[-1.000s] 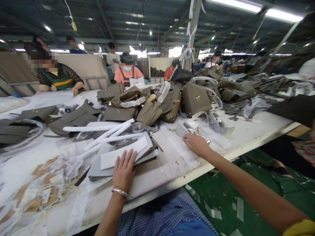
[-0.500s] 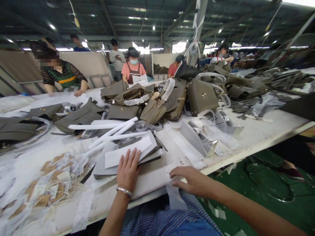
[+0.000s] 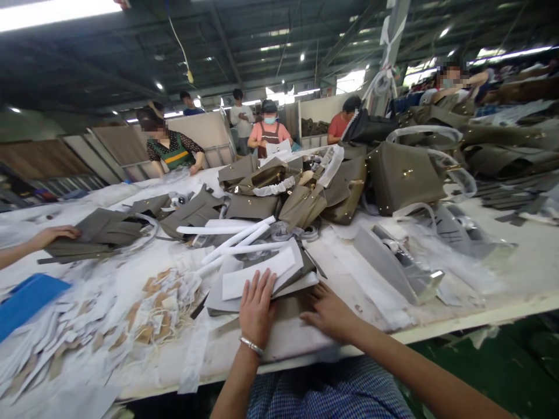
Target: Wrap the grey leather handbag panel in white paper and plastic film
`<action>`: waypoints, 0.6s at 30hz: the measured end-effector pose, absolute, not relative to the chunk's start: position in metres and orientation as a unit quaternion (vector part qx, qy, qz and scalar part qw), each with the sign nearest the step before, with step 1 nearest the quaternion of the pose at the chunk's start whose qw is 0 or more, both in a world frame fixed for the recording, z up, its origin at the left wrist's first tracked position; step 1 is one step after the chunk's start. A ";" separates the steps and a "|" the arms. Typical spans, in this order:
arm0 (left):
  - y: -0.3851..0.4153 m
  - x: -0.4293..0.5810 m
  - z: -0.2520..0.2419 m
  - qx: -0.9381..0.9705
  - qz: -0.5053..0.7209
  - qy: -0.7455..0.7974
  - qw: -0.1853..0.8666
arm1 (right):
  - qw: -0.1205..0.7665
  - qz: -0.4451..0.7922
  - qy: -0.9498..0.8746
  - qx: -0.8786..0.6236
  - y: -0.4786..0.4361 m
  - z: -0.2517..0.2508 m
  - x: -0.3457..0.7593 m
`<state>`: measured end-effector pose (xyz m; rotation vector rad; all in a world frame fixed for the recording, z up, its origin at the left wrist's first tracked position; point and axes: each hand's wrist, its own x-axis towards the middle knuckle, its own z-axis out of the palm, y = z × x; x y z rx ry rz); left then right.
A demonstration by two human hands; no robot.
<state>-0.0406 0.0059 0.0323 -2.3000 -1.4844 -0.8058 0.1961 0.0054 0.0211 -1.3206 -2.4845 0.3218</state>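
My left hand (image 3: 257, 305) lies flat with its fingers stretched out, pressing on a white padding sheet (image 3: 257, 276). Under that sheet is a flat olive-grey handbag (image 3: 290, 305), partly wrapped in grey and white sheets. At the handbag's right edge, my right hand (image 3: 332, 311) reaches in with thumb and fingers apart; its fingertips touch or nearly touch the bag and the white layer there. Just behind the handbag lie several white foam rods (image 3: 238, 241). To its left is a heap of brown and white tags (image 3: 163, 305) with cords.
Olive handbags (image 3: 404, 177) are piled across the back of the white table (image 3: 471, 311). Grey wrapped pieces (image 3: 393, 262) lie to the right. At the left, a co-worker's hand (image 3: 56, 234) touches another handbag (image 3: 102, 233), near a blue object (image 3: 32, 302). Several people work behind the table.
My right hand has moved from the table's front edge to the handbag's right side. The view has turned left, bringing in a co-worker's hand and the blue object. My left hand stays on the sheet.
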 end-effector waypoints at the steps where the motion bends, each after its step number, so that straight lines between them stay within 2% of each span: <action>1: 0.006 -0.042 0.035 -0.792 -0.290 -0.521 0.133 | 0.165 0.123 -0.865 -0.458 0.009 0.025 0.193; 7: 0.010 -0.051 0.052 -0.748 -0.374 -0.543 0.081 | 0.239 0.166 -0.844 -0.450 0.037 0.031 0.186; 10: 0.011 -0.054 0.055 -0.738 -0.390 -0.546 0.068 | 0.265 0.144 -0.815 -0.495 0.046 0.030 0.196; 14: 0.011 -0.054 0.052 -0.738 -0.388 -0.548 0.068 | 0.199 0.062 -0.786 -0.582 0.061 0.025 0.229; 18: 0.014 -0.055 0.046 -0.737 -0.383 -0.551 0.082 | 0.128 0.062 -0.814 -0.563 0.077 0.018 0.256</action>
